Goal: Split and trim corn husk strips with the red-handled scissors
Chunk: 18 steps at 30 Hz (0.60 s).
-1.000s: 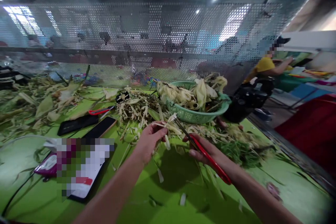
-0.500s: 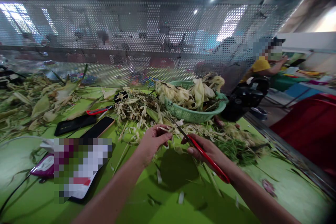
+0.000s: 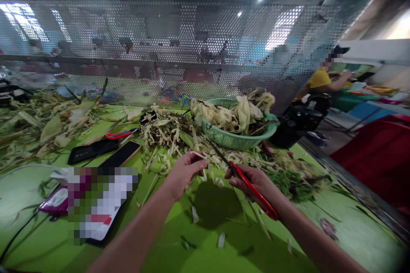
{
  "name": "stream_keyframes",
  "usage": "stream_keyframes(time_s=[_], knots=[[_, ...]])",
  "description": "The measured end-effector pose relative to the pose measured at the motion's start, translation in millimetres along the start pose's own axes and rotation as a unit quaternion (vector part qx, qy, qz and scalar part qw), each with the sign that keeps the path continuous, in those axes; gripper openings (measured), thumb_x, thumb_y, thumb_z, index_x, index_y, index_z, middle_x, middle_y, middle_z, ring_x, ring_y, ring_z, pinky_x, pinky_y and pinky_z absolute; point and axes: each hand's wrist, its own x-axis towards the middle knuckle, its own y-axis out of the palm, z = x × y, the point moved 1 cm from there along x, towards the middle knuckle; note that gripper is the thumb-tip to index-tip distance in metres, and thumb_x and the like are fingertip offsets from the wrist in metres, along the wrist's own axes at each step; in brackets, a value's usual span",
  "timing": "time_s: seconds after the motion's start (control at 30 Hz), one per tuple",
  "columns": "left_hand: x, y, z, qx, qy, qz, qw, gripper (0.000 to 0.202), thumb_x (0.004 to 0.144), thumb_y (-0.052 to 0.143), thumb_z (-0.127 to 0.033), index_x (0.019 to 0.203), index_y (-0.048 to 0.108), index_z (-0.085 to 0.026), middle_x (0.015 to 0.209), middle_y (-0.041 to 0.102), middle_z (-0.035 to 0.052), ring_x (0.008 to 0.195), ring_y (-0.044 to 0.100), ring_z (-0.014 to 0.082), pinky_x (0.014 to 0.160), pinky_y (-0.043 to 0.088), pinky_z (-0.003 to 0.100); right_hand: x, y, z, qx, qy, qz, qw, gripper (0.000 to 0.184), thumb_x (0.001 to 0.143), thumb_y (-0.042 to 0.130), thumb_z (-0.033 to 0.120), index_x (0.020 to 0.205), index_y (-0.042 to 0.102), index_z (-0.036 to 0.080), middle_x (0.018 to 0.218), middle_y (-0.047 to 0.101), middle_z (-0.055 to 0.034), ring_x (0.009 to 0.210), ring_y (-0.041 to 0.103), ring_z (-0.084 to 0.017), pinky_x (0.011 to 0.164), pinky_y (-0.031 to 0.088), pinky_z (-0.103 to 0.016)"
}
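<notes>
My left hand point(image 3: 187, 174) is closed in a pinch above the green table, thumb against the fingers. A thin pale strip of corn husk point(image 3: 202, 155) pokes out at its fingertips. My right hand point(image 3: 253, 181) is wrapped round red-handled scissors point(image 3: 256, 191), whose dark blades point up and left toward the strip. The blade tips lie just beyond my left fingertips, and I cannot tell whether they touch the strip. Small cut pieces lie on the table below and between my hands. A heap of chopped husk point(image 3: 173, 132) is right behind my left hand.
Behind my hands stands a green plastic basket point(image 3: 230, 140) of dried husks. On the left lie a husk pile point(image 3: 48, 123), another red-handled cutting tool point(image 3: 121, 135), phones point(image 3: 120, 155) and a purple packet point(image 3: 56, 200). A perforated metal screen point(image 3: 153, 51) closes the back; a person in yellow point(image 3: 318, 80) sits right.
The scissors have shifted slightly, with their handle end a little higher. My left hand keeps its pinch in nearly the same place.
</notes>
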Motion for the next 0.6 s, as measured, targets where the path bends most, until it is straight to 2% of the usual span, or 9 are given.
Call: stream_keyframes(time_s=[0.2, 0.3, 0.4, 0.5, 0.6], knots=[[-1.5, 0.0, -1.8, 0.034, -0.008, 0.033, 0.999, 0.025, 0.068, 0.071, -0.028, 0.09, 0.068, -0.016, 0.078, 0.062, 0.002, 0.064, 0.053, 0.0081, 0.065, 0.043, 0.021, -0.8, -2.2, -0.3, 0.056, 0.005, -0.021, 0.998, 0.039, 0.071, 0.066, 0.052, 0.09, 0.056, 0.02, 0.055, 0.041, 0.0068, 0.043, 0.036, -0.007, 0.04, 0.035, -0.02], [-3.1, 2.8, -4.0, 0.054, 0.009, 0.057, 0.997, 0.036, 0.065, 0.074, -0.026, 0.098, 0.067, -0.015, 0.076, 0.061, 0.0023, 0.068, 0.053, 0.0099, 0.065, 0.042, 0.023, -2.4, -1.7, 2.4, 0.084, -0.004, -0.073, 0.994, 0.041, 0.069, 0.069, 0.049, 0.094, 0.056, 0.02, 0.059, 0.048, 0.005, 0.046, 0.039, -0.008, 0.041, 0.033, -0.021], [-4.3, 3.6, -2.6, 0.108, -0.005, 0.084, 0.991, 0.05, 0.064, 0.075, -0.022, 0.111, 0.062, -0.016, 0.077, 0.062, 0.0035, 0.071, 0.056, 0.0123, 0.069, 0.043, 0.026, -3.9, 1.3, 4.5, 0.128, -0.01, -0.11, 0.986, 0.045, 0.065, 0.074, 0.044, 0.099, 0.056, 0.02, 0.069, 0.056, 0.0015, 0.054, 0.047, -0.011, 0.046, 0.034, -0.022], [-4.9, 2.9, 1.0, 0.148, -0.023, 0.124, 0.981, 0.057, 0.067, 0.072, -0.019, 0.122, 0.056, -0.017, 0.079, 0.064, 0.0046, 0.073, 0.058, 0.0138, 0.073, 0.043, 0.03, -4.8, 6.2, 5.5, 0.165, -0.016, -0.082, 0.983, 0.047, 0.064, 0.076, 0.04, 0.101, 0.056, 0.02, 0.076, 0.061, 0.0005, 0.057, 0.05, -0.011, 0.049, 0.035, -0.022], [-5.4, 2.3, 3.1, 0.167, -0.029, 0.153, 0.974, 0.06, 0.068, 0.07, -0.017, 0.126, 0.053, -0.018, 0.081, 0.065, 0.0054, 0.074, 0.059, 0.0146, 0.074, 0.043, 0.031, -5.5, 10.9, 7.1, 0.181, -0.01, -0.033, 0.983, 0.047, 0.064, 0.077, 0.038, 0.101, 0.055, 0.019, 0.073, 0.06, 0.0014, 0.055, 0.049, -0.01, 0.049, 0.034, -0.022]])
